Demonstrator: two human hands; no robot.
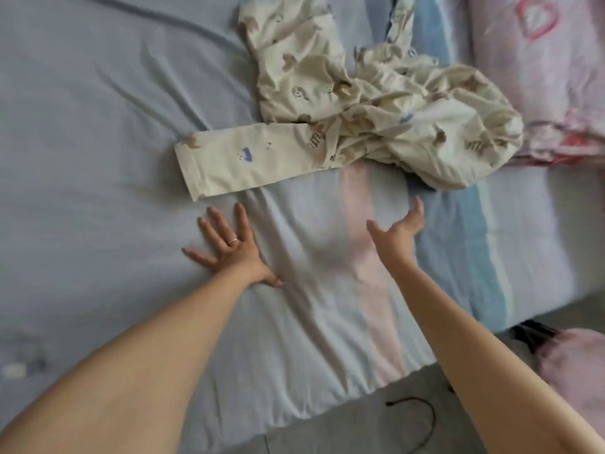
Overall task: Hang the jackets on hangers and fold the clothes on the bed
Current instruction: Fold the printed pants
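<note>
Two bare arms reach out over the bed (pixel 98 126). Left hand (pixel 232 249) lies flat on the blue sheet, fingers spread wide, a ring (pixel 232 241) on one finger. Right hand (pixel 397 232) is raised just above the sheet, turned on edge, fingers straight and loose, holding nothing. Beyond both hands lies the crumpled cream pyjama set (pixel 360 103) with small printed figures, one leg stretched flat toward the left. A pink quilt (pixel 540 77) sits at the far right.
</note>
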